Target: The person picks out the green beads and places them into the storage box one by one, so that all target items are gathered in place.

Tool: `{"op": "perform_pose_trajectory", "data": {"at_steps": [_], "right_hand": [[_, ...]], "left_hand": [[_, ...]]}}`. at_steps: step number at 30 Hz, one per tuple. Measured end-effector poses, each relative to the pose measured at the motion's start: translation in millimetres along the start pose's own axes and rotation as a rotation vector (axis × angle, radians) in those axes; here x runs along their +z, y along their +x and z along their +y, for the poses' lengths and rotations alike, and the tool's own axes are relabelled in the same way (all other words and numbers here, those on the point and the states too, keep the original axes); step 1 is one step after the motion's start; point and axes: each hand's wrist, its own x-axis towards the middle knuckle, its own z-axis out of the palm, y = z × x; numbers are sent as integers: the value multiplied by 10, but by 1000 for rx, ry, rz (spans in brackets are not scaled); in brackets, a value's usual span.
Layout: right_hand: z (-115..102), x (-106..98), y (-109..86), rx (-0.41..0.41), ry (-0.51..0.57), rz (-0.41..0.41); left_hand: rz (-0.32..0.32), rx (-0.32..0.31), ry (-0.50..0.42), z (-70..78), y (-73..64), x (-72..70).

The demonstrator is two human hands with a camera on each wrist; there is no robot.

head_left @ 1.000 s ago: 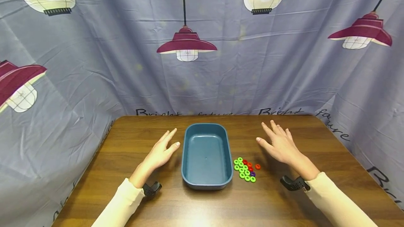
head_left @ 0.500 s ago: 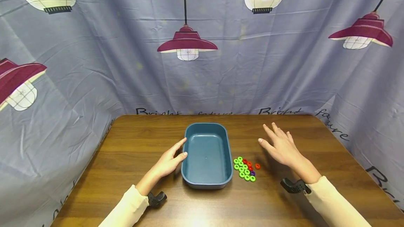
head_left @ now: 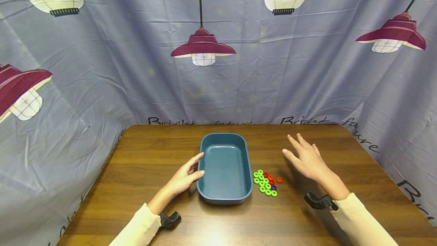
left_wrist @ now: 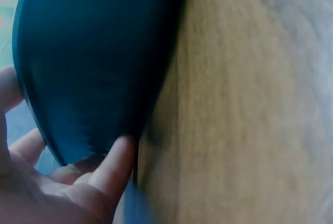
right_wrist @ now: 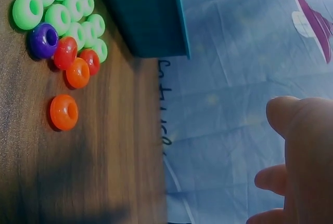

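Observation:
A blue-grey plastic bin [head_left: 223, 175] stands on the wooden table. My left hand [head_left: 184, 177] is at its left side, gripping the wall, with the thumb at the rim and the fingers along the outside. In the left wrist view, fingertips [left_wrist: 122, 148] lie against the dark outer wall of the bin [left_wrist: 99, 62]. To the right of the bin lies a cluster of pony beads [head_left: 264, 182], mostly green, with several red and orange ones and one purple. My right hand [head_left: 308, 162] hovers to the right of the beads, fingers spread, holding nothing.
One orange bead [right_wrist: 64, 112] lies a little apart from the cluster. The wooden table [head_left: 150, 151] ends at a grey-blue curtain [head_left: 218, 94] printed with lamps, which hangs behind it and at both sides. Each wrist wears a black camera band [head_left: 321, 202].
My left hand has moved right and slightly toward me, from beside the bin to its left rim. My right hand has shifted slightly right. The bin and beads have stayed in place.

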Motion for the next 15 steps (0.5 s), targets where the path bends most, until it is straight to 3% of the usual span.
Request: {"op": "perform_pose_trajectory", "data": {"at_steps": [8,15], "right_hand": [[12,32,-8,7,11,-16],[19,57,-9,10,28,-25]], "left_hand": [[-62,-43,-251,-73,-17,-19],[-66,-19,-283,-109,-1,-10]]}}
